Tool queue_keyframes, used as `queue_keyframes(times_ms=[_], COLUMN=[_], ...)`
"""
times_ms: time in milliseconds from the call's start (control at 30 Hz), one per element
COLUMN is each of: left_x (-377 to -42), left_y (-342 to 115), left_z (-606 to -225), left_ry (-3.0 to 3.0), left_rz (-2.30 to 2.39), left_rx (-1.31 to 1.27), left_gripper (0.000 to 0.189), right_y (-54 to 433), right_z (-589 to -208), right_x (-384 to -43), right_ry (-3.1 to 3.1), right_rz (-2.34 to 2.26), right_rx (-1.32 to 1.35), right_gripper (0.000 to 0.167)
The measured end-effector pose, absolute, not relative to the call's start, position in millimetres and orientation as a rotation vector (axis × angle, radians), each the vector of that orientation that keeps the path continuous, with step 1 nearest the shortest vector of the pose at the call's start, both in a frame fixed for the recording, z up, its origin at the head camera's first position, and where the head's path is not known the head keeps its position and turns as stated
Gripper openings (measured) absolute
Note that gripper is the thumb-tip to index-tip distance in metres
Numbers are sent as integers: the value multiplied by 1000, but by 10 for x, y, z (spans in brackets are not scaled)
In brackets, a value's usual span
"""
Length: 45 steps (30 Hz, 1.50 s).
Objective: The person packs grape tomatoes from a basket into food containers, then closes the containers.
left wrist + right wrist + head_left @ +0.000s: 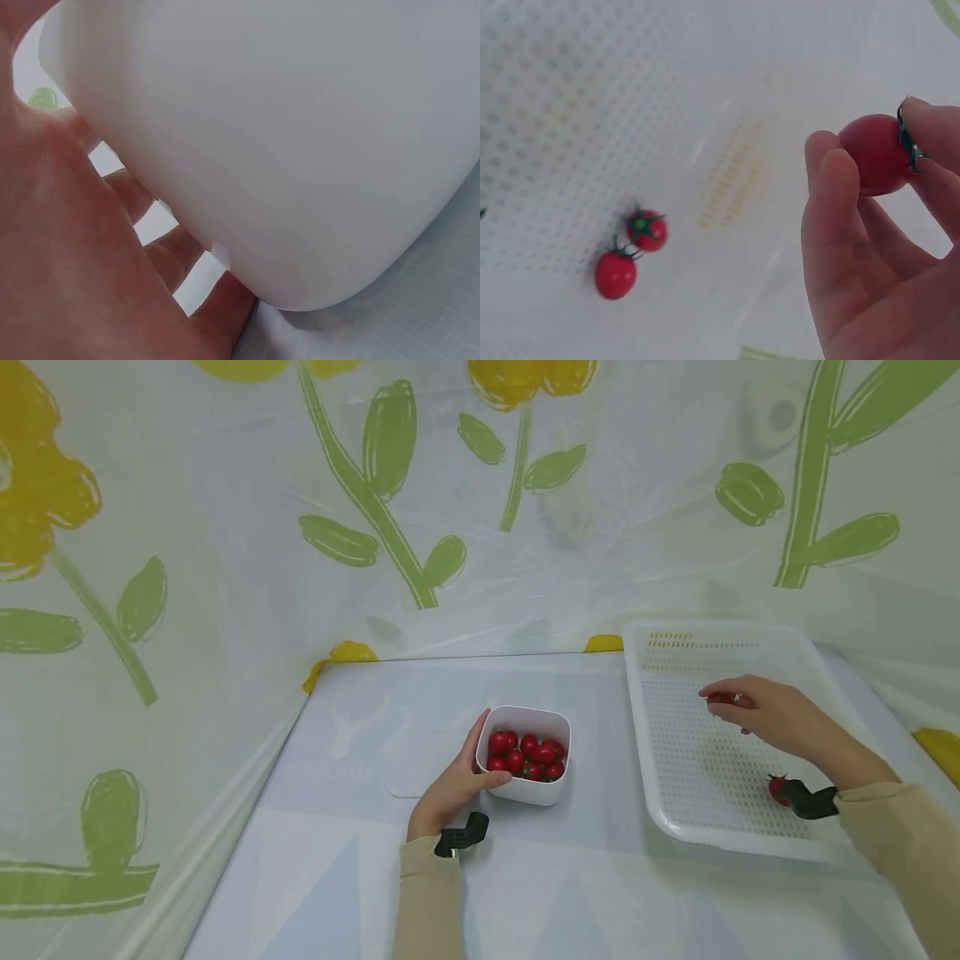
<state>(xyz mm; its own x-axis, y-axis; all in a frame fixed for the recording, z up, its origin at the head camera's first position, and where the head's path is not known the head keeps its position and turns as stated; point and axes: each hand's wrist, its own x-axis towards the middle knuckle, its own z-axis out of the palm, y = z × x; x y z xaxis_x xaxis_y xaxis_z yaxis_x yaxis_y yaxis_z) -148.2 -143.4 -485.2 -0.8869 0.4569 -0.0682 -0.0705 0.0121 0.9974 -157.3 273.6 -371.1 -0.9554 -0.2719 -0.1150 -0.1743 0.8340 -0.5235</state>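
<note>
My left hand [457, 782] holds a small white square tub [536, 792] by its left side, the thumb across the near rim. In the left wrist view, several fingers curve along the tub's wall. Several red cherry tomatoes [514, 761] lie inside the tub. Above a white mesh basket [678, 760], my right hand [780, 717] pinches one cherry tomato [874, 155] with a green stalk between thumb and fingertips. Two cherry tomatoes [616, 274] rest close together in the basket in the right wrist view. Another tomato [777, 788] sits partly hidden behind the right wrist's camera.
The tub and basket stand on a pale table [592, 868] with a gap between them. A faint clear lid-like outline [405, 768] lies left of the tub. A flower-printed curtain [247, 527] hangs along the back and sides.
</note>
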Motion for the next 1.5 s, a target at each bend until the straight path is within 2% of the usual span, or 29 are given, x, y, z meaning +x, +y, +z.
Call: queue_keyframes(times_ms=[367, 700, 1100, 1500], left_x=[-1474, -1397, -1484, -1382], left_y=[-1472, -1451, -1465, -1416], left_z=[-4838, -4620, -4853, -4571], left_ry=[1937, 1916, 1936, 1907], left_rz=[1916, 1909, 1909, 1906], left_rx=[356, 343, 352, 380], left_gripper=[86, 89, 84, 91], right_y=[2301, 2038, 1494, 1060], right_z=[-3523, -3494, -3601, -3855], right_x=[-1416, -1237, -1081, -1157], right_ry=[2954, 2962, 2851, 2736], right_rz=[-918, -1201, -1526, -1851], right_rx=[-348, -377, -379, -291], right_gripper=[40, 32, 33, 34])
